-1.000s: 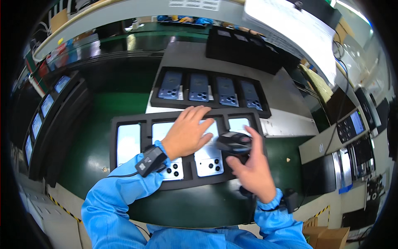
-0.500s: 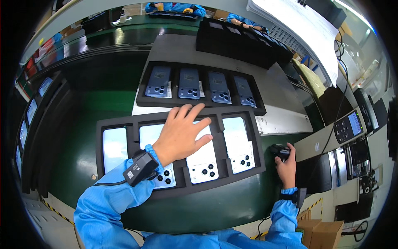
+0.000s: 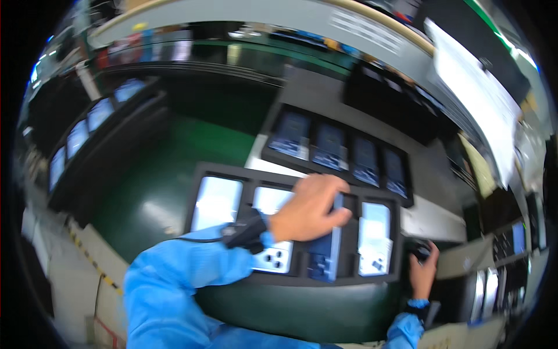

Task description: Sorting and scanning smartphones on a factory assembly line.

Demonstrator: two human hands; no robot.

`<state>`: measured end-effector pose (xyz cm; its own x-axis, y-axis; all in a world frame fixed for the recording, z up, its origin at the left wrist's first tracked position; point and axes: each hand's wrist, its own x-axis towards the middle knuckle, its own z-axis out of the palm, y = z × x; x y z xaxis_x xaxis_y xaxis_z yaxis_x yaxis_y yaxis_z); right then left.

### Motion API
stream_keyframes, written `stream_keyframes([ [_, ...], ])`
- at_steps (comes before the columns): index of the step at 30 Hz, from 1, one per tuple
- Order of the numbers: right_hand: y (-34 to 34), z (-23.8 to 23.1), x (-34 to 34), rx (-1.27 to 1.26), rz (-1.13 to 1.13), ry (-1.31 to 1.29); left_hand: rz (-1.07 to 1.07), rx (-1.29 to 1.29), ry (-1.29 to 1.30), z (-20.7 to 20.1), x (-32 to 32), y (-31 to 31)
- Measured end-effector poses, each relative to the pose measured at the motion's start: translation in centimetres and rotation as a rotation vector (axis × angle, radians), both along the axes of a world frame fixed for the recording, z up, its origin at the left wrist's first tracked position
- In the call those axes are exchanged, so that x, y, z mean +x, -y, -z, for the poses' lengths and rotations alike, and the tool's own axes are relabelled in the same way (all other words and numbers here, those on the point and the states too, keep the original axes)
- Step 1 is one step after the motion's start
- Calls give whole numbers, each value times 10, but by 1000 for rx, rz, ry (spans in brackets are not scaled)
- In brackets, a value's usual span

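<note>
A black foam tray (image 3: 296,276) lies before me with phones in its slots, several showing camera lenses. My left hand (image 3: 311,209) is over the third slot, its fingers closed on the upper end of a blue phone (image 3: 325,256). That phone is tilted and looks dark; motion blurs it. To the left are two pale phones (image 3: 216,203), the second partly under my hand. A pale phone (image 3: 375,235) with a white label lies in the slot at the right end. Beside the tray, my right hand (image 3: 423,267) is closed on a small rounded black device (image 3: 419,250).
Behind lies a second foam tray (image 3: 340,166) of dark blue phones. Foam trays with phones (image 3: 78,136) stand at the left. A stack of black trays (image 3: 395,99) is at the far right. White papers (image 3: 471,93) hang nearby, above a machine with a small screen (image 3: 517,237).
My view has swung, shifting the trays rightward in the picture. The third phone, flat and pale before, is now tilted and dark, with my left hand closed on it. My right hand keeps the black device.
</note>
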<state>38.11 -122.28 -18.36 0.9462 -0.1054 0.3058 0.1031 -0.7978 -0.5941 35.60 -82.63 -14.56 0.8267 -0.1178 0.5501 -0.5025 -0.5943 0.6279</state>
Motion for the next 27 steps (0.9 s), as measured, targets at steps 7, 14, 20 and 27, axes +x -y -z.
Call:
stream_keyframes([
  [7,7,-25,-21,-53,-5,-13,56,-74,41,7,5,20],
  [14,-29,-44,-27,-36,61,-150,61,-30,-32,8,-1,7],
  [20,-26,-46,-28,50,64,-163,139,-10,-58,0,3,2],
  [27,-29,-46,-28,-5,84,-163,125,-2,-10,8,3,3],
])
